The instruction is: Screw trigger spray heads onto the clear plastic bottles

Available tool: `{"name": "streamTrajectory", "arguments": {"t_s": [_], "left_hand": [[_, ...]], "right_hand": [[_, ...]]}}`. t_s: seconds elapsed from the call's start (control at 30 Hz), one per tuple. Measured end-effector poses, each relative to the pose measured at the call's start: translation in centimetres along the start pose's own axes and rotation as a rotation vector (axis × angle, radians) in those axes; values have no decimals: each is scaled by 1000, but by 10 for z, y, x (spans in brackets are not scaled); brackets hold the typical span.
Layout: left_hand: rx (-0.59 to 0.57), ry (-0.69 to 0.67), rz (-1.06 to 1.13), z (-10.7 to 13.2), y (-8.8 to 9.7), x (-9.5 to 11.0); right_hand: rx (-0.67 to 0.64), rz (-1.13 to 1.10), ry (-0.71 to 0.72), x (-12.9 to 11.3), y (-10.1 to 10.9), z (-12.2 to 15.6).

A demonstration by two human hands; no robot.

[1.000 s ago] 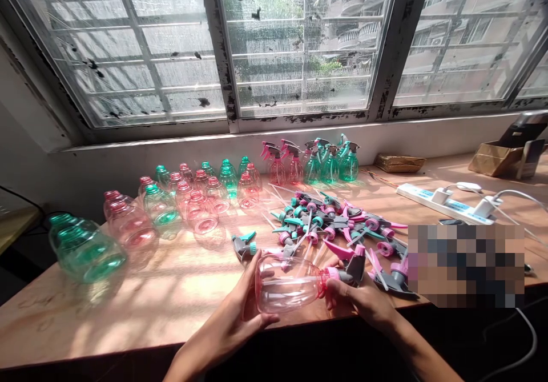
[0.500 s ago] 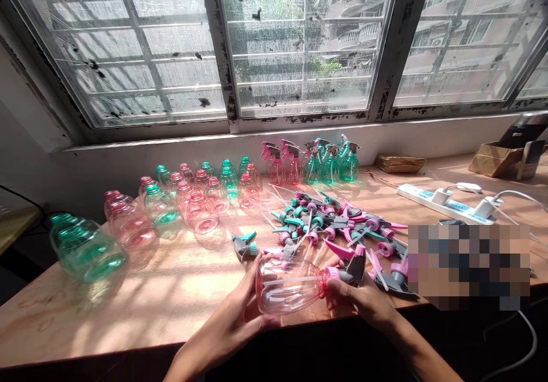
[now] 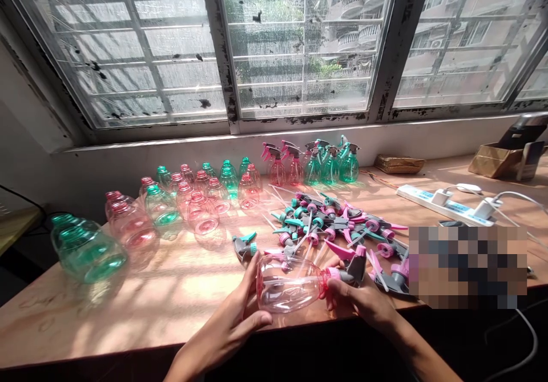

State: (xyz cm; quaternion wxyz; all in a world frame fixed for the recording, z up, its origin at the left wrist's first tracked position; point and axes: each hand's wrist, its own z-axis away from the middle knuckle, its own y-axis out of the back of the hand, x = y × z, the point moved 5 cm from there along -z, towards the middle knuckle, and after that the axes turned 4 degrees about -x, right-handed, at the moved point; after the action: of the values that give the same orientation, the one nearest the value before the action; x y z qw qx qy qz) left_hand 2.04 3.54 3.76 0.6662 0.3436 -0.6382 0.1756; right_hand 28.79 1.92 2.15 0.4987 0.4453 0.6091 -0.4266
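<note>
A clear pink spray bottle (image 3: 289, 285) lies sideways between my hands at the table's front edge, its base to the left. My left hand (image 3: 240, 308) is wrapped round the base end, thumb below and fingers behind. At the neck, my right hand (image 3: 359, 296) grips the pink collar of the grey and pink trigger sprayer (image 3: 356, 265). The sprayer's head sits on the bottle mouth, and a pale tube shows inside the bottle. Just beyond the bottle is a pile of loose trigger sprayers (image 3: 329, 219) in pink, teal and grey. One teal and grey sprayer (image 3: 245, 246) lies apart on the left.
Open pink bottles (image 3: 202, 213) and green bottles (image 3: 92, 253) stand on the left of the wooden table (image 3: 171, 308). Several bottles with sprayers (image 3: 330, 165) stand by the wall. A white power strip (image 3: 445, 204), cables and cardboard pieces (image 3: 399, 164) lie right. A blurred patch hides part of the right edge.
My left thumb has shifted slightly left along the bottle's base. The bottle and my right hand have hardly moved.
</note>
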Motion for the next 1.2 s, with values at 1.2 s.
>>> {"name": "streamTrajectory", "arguments": {"t_s": [1.2], "left_hand": [[63,54,-318,6,8,-10]], "right_hand": [[13,-104,-31,0,-1,2]]}}
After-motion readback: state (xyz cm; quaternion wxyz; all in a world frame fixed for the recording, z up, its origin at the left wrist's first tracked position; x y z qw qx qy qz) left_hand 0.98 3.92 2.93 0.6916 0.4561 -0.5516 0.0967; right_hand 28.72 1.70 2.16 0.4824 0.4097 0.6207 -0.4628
